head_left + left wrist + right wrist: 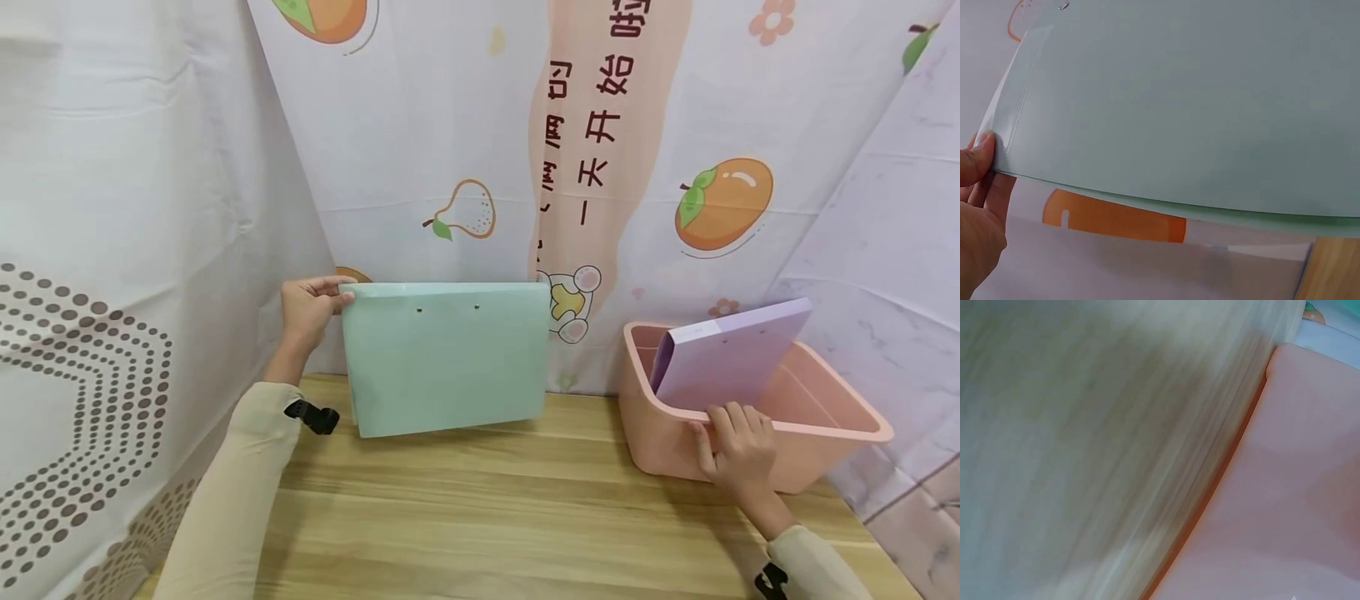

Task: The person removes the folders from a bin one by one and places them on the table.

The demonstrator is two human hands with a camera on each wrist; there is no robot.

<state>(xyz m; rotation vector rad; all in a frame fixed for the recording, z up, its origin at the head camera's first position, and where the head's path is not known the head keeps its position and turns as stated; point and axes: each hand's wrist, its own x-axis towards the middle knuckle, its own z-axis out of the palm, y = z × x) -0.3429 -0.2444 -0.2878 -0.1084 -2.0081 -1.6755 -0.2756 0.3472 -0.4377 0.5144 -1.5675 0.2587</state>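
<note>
My left hand (309, 312) pinches the top left corner of a mint-green file folder (450, 362), thumb on the near face. The folder is held up on its long side, spine upward, with two small rivets near the top. In the left wrist view, the thumb and fingers of the left hand (982, 219) clasp the folder's end. At the right, my right hand (742, 450) grips the near rim of a pink plastic bin (660, 442), fingers over the edge and thumb outside. A purple file folder (731, 354) leans inside the bin, its upper part sticking out.
Below lies a wood-grain table (480, 508). Behind it hangs a white curtain (420, 108) with fruit prints and writing, close to the green folder. More cloth (150, 208) hangs at the left, and a marble-patterned sheet (885, 292) stands at the right beside the bin.
</note>
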